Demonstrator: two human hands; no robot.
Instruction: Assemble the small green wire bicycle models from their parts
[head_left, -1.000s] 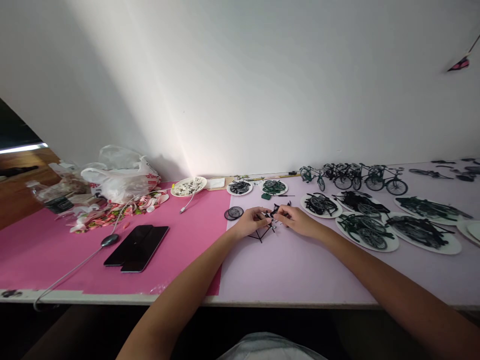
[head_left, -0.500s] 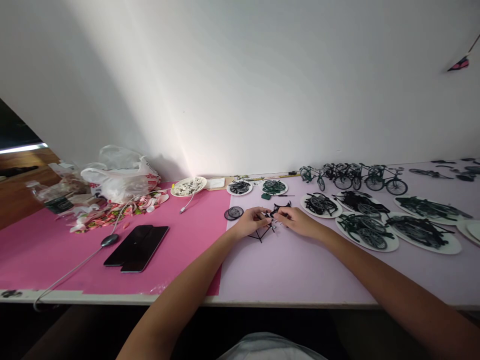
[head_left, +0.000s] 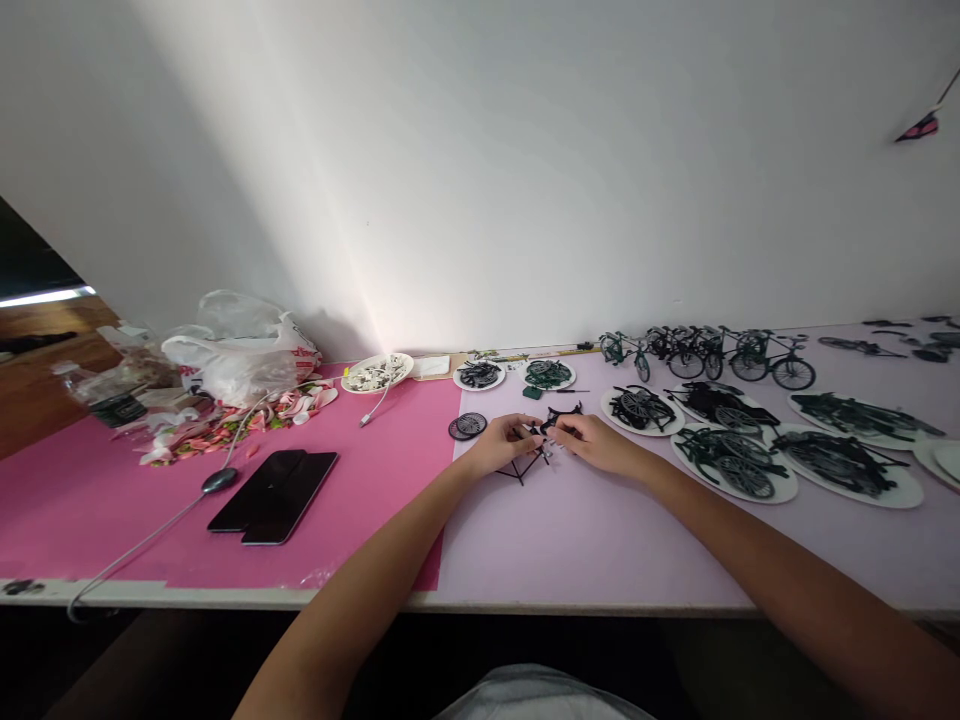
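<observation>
My left hand (head_left: pixel 507 443) and my right hand (head_left: pixel 596 442) meet over the lilac part of the table, fingertips pinched close together. Between them is a small black bicycle part (head_left: pixel 547 427); its exact kind is too small to tell, and fingers cover some of it. Another dark curved piece (head_left: pixel 566 412) shows just behind my right fingers. Below my left hand lies a thin black toy bicycle frame (head_left: pixel 520 473), with tiny pale bits (head_left: pixel 551 450) near it. Two model bicycle wheels (head_left: pixel 471 426) lie overlapping beside my left hand.
White plates of dark bicycle parts (head_left: pixel 679 428) spread to the right, with assembled model bicycles (head_left: pixel 791 370) standing behind. At the back are a green parts plate (head_left: pixel 574 379) and a plate of white pieces (head_left: pixel 409 370). Leftward lie a black phone (head_left: pixel 300 500), a cable and a plastic bag (head_left: pixel 240 360).
</observation>
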